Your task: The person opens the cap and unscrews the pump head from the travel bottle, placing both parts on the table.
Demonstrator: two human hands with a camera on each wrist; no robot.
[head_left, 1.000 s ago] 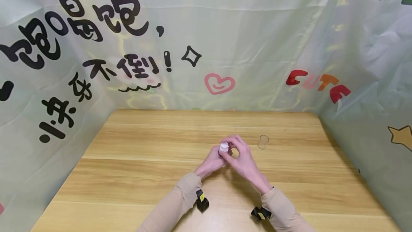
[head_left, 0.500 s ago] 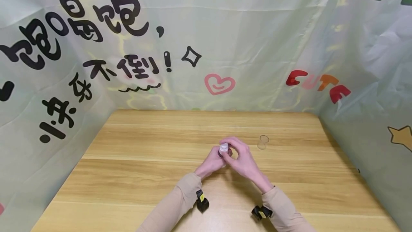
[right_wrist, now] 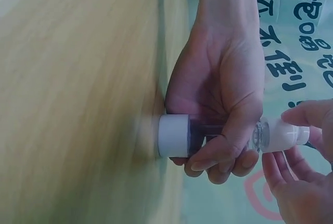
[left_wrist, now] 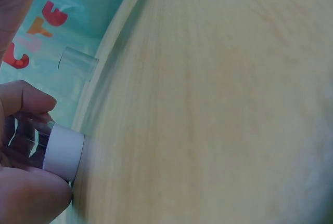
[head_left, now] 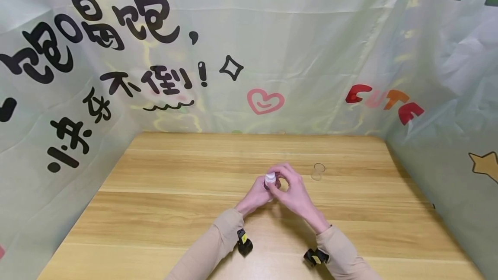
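My left hand (head_left: pixel 254 195) grips the clear middle of a small pump bottle (right_wrist: pixel 174 135), fingers wrapped round it. The bottle stands upright, its white base right at the tabletop. In the right wrist view the thumb and fingers of my right hand (right_wrist: pixel 307 182) pinch the white pump top (right_wrist: pixel 281 134), just above the clear neck. Seen from the head view, my right hand (head_left: pixel 293 193) comes in from the right over the left one. The left wrist view shows the white base (left_wrist: pixel 65 152) below my left fingers. Most of the bottle's body is hidden by that hand.
A clear cylindrical cap (head_left: pixel 317 176) stands on the wooden table (head_left: pixel 175 215) to the right of the hands. Printed cloth walls (head_left: pixel 311 55) close off the back and both sides. Black wrist cameras sit on both sleeves.
My right hand and fingers dip slightly at the pump top, then come back up to nearly where they were. My left hand keeps its hold on the bottle in the same place.
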